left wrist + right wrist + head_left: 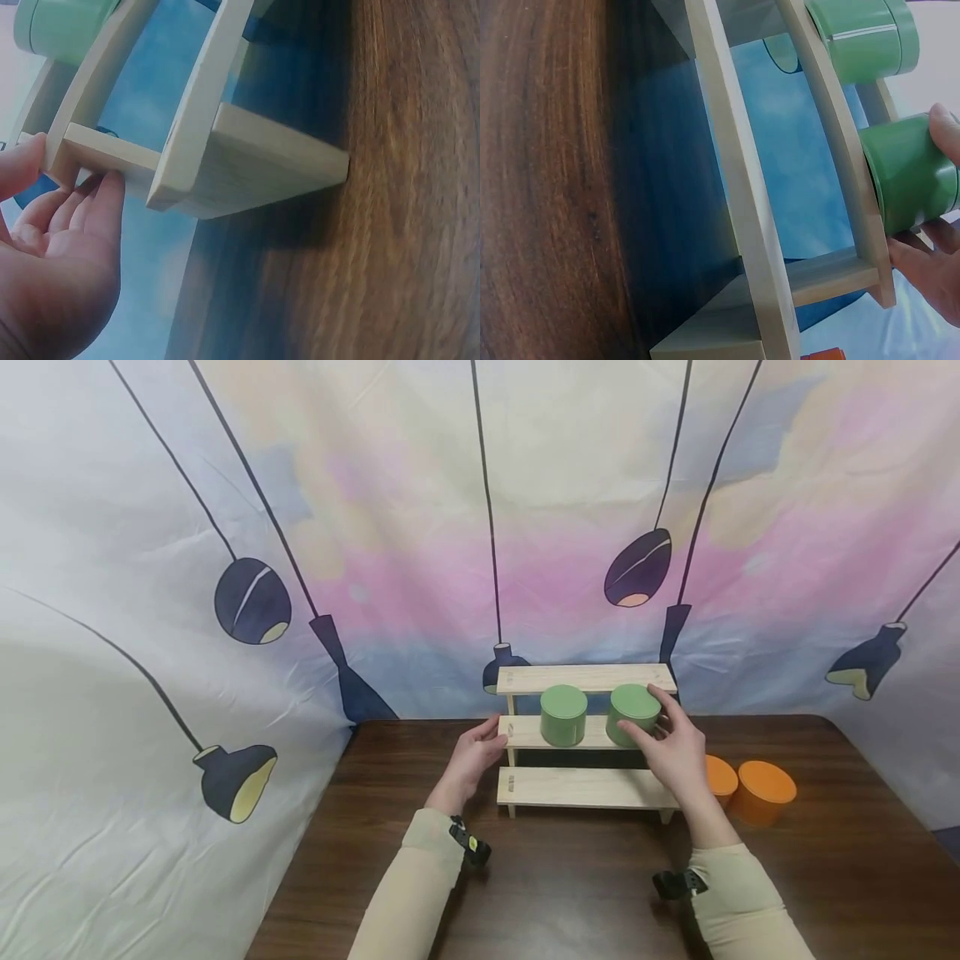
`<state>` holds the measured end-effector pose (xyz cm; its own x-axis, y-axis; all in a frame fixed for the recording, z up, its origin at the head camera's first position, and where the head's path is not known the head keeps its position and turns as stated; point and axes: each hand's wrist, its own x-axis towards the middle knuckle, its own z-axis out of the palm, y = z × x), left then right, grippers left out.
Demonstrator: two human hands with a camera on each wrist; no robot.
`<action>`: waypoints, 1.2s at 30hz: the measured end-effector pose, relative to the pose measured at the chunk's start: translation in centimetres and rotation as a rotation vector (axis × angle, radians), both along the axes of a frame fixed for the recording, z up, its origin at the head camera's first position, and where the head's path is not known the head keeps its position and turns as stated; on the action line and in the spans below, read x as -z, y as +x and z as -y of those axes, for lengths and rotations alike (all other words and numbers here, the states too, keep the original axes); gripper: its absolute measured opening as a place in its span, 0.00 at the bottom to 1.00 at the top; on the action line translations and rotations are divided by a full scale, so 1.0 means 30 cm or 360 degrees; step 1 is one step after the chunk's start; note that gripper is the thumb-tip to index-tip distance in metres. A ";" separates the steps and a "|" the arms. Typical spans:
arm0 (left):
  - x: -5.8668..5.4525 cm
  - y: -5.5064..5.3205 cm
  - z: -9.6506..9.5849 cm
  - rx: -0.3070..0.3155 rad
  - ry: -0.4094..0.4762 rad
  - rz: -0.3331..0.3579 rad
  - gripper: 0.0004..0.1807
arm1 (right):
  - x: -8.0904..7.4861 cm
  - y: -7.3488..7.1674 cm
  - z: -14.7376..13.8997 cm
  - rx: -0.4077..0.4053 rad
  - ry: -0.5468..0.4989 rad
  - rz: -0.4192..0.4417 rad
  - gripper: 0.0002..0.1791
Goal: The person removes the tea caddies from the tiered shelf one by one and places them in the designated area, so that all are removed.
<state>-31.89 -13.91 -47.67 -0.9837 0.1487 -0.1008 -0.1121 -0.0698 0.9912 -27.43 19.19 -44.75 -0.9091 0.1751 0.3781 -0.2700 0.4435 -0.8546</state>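
Observation:
A three-tier wooden display shelf stands near the back of the table. My left hand grips the left end of its middle tier; in the left wrist view the thumb lies on one face of the board and the fingers lie against the underside. Two lidded green tins rest on that middle tier. My right hand holds the right green tin between thumb and fingers, and the right wrist view shows this tin's base at the board. To its left the other green tin stands upright, untouched.
Two orange tins stand on the table right of the shelf: one in view, the other partly behind the right forearm. The brown wooden table extends in front. A cloth printed with lamps hangs behind.

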 end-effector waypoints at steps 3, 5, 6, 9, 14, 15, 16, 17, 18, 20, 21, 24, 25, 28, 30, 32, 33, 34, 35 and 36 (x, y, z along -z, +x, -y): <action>0.009 0.002 -0.002 -0.0009 0.0058 0.0014 0.35 | 0.002 0.000 0.000 0.0001 0.0007 0.0008 0.49; 0.016 0.002 -0.004 -0.0007 0.0091 0.0009 0.35 | 0.002 0.000 -0.001 0.0002 0.0017 0.0014 0.50; 0.019 0.002 -0.005 -0.0005 0.0101 0.0001 0.35 | 0.002 -0.001 -0.001 0.0002 0.0022 0.0015 0.50; 0.023 0.004 -0.006 -0.0008 0.0132 -0.0003 0.35 | 0.000 0.000 -0.002 0.0003 0.0033 0.0025 0.50; 0.028 0.006 -0.009 -0.0020 0.0147 -0.0016 0.35 | 0.003 -0.002 -0.003 0.0003 0.0043 0.0023 0.50; 0.029 0.007 -0.008 -0.0023 0.0151 -0.0016 0.35 | 0.004 -0.003 -0.003 0.0003 0.0042 0.0021 0.50; 0.030 0.008 -0.008 -0.0022 0.0154 -0.0019 0.35 | 0.005 -0.003 -0.003 0.0004 0.0039 0.0019 0.50; 0.030 0.008 -0.008 -0.0020 0.0156 -0.0022 0.35 | 0.006 -0.003 -0.002 0.0006 0.0037 0.0018 0.50; 0.030 0.009 -0.007 -0.0019 0.0165 -0.0019 0.35 | 0.006 -0.002 -0.001 0.0007 0.0036 0.0014 0.50; 0.031 0.010 -0.006 -0.0017 0.0172 -0.0025 0.35 | 0.007 -0.003 0.000 0.0008 0.0034 0.0014 0.50; 0.032 0.011 -0.006 -0.0014 0.0172 -0.0030 0.35 | 0.007 -0.003 0.000 0.0009 0.0037 0.0015 0.50; 0.033 0.013 -0.005 -0.0004 0.0179 -0.0047 0.35 | 0.006 -0.003 0.001 0.0013 0.0040 0.0013 0.50; 0.034 0.013 -0.005 -0.0003 0.0184 -0.0051 0.36 | 0.007 -0.004 0.001 0.0015 0.0038 0.0015 0.50; 0.036 0.014 -0.006 0.0000 0.0202 -0.0060 0.35 | 0.007 -0.005 0.002 0.0015 0.0026 0.0013 0.50; 0.039 0.013 -0.007 -0.0001 0.0214 -0.0063 0.35 | 0.008 -0.006 0.002 0.0016 0.0016 0.0014 0.50; 0.043 0.012 -0.008 -0.0004 0.0222 -0.0065 0.35 | 0.008 -0.005 0.002 0.0013 0.0008 0.0018 0.50; 0.045 0.010 -0.008 0.0001 0.0227 -0.0071 0.35 | 0.008 -0.004 0.002 0.0013 0.0008 0.0020 0.50; 0.047 0.009 -0.008 0.0005 0.0233 -0.0076 0.36 | 0.008 -0.004 0.002 0.0014 0.0007 0.0022 0.50; 0.049 0.008 -0.008 0.0010 0.0237 -0.0079 0.36 | 0.007 -0.003 0.002 0.0016 0.0010 0.0023 0.50; 0.052 0.008 -0.008 0.0012 0.0244 -0.0079 0.36 | 0.006 -0.002 0.002 0.0018 0.0011 0.0024 0.50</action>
